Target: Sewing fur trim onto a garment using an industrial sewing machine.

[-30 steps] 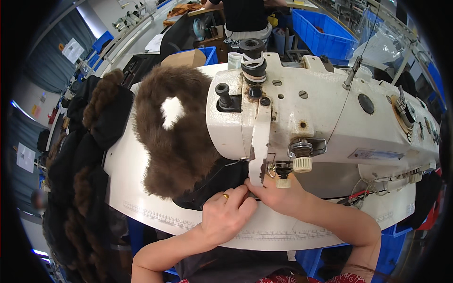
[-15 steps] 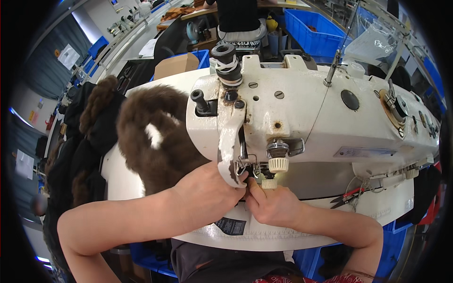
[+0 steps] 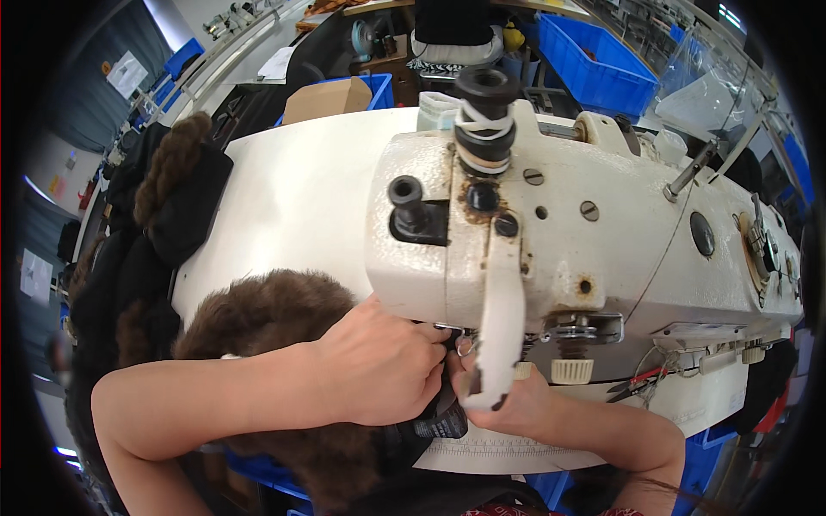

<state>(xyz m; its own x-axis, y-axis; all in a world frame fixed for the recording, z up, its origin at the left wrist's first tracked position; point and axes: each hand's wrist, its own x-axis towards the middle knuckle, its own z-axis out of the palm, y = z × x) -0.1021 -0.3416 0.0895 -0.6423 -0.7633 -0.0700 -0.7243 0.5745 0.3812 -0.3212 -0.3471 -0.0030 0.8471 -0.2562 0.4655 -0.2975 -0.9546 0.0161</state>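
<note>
My left hand [image 3: 374, 361] lies beside the needle end of a white sewing machine [image 3: 559, 232], its fingers curled down on black cloth [image 3: 400, 447] joined to a brown fur piece [image 3: 267, 305]. That fur spreads beneath my left forearm and hangs over the table's front edge. Partly hidden behind the machine's pale curved lever, my right hand [image 3: 516, 402] pinches the same black cloth close to the needle area. A dark printed label [image 3: 443, 423] shows between my hands. The needle and presser foot are mostly covered.
Red-handled snips [image 3: 637, 383] lie right of my right hand, by tangled thread. Black garments with brown fur trim [image 3: 176, 189] are heaped at the left. Behind stand a cardboard box [image 3: 327, 99] and a blue bin [image 3: 594, 64]. A person sits beyond the machine.
The fur piece has come from behind the needle end toward me and now drapes over the front edge. The label has shifted slightly right. The view has moved, so the machine looks closer.
</note>
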